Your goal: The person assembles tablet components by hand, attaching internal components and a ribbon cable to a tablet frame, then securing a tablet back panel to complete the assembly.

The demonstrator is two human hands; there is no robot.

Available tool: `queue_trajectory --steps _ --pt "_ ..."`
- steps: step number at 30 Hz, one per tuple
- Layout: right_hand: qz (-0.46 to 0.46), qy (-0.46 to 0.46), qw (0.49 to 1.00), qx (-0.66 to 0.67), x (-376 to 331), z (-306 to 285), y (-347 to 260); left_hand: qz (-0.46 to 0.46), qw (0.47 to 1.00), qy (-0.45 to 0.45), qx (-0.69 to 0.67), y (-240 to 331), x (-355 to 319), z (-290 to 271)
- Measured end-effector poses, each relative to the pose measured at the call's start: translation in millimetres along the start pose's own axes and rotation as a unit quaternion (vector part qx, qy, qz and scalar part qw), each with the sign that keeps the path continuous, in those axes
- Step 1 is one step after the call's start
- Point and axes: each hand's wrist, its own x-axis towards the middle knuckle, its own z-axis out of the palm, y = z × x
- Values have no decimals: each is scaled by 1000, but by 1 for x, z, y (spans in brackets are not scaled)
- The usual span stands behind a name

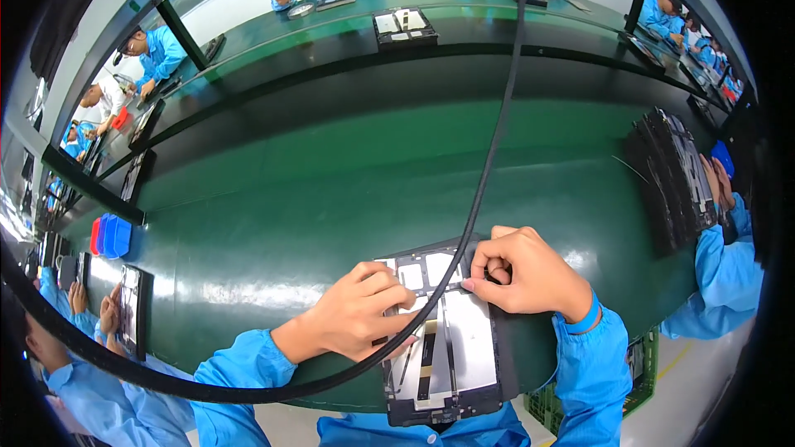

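Note:
A disassembled tablet (472, 339) with silvery inner panels and a black frame lies on a black pad at the bench's near edge, in front of my body. My left hand (356, 310) rests over its left side, fingers spread and bent across the edge and inner panels. At the tablet's upper right, my right hand (526, 273) has thumb and forefinger pinched close to the frame. Whatever sits in that pinch is too small to make out. A blue band circles the right wrist. Part of the tablet is hidden by my left hand and a black cable (489, 174).
The cable loops across the view over the green bench (298, 190). A stack of black-framed units (675, 174) stands at right beside a co-worker's hands (719, 182). Blue and red bins (114, 236) sit at left. Another opened tablet (404, 26) lies on the far bench.

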Motion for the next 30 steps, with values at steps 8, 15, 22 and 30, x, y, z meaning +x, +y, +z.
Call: queue_trajectory --steps 8,15,22,30 --pt "105 -81 985 111 2 -11 21 -15 986 -75 -147 24 20 7" --pt "72 -114 980 148 2 -13 34 -48 992 -64 -97 48 25 23" --pt "78 -118 982 123 2 -14 30 -90 990 -100 -41 53 31 18" --pt "105 -107 977 150 2 -16 28 -90 989 -103 -52 51 33 20"
